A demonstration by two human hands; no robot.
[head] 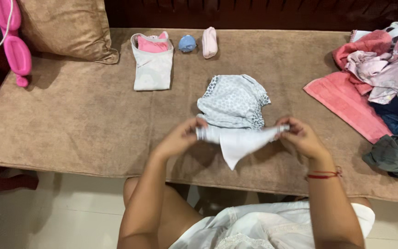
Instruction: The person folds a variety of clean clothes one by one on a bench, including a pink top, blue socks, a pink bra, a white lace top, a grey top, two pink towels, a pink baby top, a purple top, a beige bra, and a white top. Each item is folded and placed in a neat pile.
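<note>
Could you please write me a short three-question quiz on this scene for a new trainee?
1. True or false: both hands grip the same small light garment.
2. Which side of the brown cushion surface holds the unsorted clothes pile? A) the person's left B) the person's right
3. How many small rolled items lie beside the folded white piece with pink inside?

Key
1. True: the left hand pinches one end, the right hand the other.
2. B.
3. Two: a blue roll and a pale pink roll.
</note>
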